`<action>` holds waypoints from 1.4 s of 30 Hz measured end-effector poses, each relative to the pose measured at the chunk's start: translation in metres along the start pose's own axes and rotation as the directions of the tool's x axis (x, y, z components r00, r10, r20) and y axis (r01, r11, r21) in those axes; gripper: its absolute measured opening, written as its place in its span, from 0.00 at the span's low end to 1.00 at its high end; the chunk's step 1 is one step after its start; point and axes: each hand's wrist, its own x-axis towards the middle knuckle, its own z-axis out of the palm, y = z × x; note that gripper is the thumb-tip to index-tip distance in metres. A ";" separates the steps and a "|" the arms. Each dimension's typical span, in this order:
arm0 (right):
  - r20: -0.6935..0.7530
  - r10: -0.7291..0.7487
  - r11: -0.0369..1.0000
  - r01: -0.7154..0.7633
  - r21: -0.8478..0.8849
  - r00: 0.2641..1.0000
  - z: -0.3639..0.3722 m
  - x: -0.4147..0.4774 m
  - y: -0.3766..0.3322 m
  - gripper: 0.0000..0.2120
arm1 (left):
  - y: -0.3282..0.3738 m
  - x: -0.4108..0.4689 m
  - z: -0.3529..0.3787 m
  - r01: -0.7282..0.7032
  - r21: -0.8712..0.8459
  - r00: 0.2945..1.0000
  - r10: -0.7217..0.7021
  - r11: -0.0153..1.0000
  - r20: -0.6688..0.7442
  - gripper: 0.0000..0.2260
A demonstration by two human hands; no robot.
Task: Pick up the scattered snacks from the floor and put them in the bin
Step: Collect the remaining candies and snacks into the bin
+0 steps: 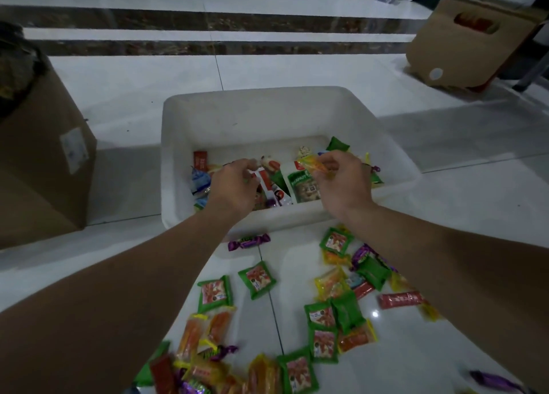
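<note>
Many snacks [323, 313] lie on the floor near me, both hands over the bin.

I see my right hand [341, 182] pinching an orange packet [316, 166] above the bin [282, 102], its long axis slanting toward the far-left corner; my left hand [234, 185] hovers beside it, fingers curled, seemingly empty.
</note>
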 end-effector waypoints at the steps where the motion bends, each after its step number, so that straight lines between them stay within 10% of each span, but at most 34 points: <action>1: 0.009 -0.002 1.000 0.002 0.001 1.000 0.001 0.001 0.002 0.11 | 0.001 -0.002 -0.002 0.005 0.013 1.000 -0.005 1.000 0.004 0.12; 10: 0.059 -0.125 0.988 0.130 -0.088 0.990 -0.047 -0.027 0.029 0.21 | 0.037 -0.035 0.001 -0.173 0.158 0.983 0.162 0.972 0.082 0.17; 23: 0.009 0.301 0.899 -0.281 -0.337 0.953 -0.183 -0.144 0.146 0.32 | 0.137 -0.108 0.111 -0.476 0.056 0.835 0.431 0.877 0.342 0.21; 42: -0.134 0.589 0.760 -0.602 -0.245 0.797 -0.248 -0.265 0.252 0.31 | 0.145 -0.244 0.302 -0.426 -0.056 0.609 0.332 0.903 0.721 0.26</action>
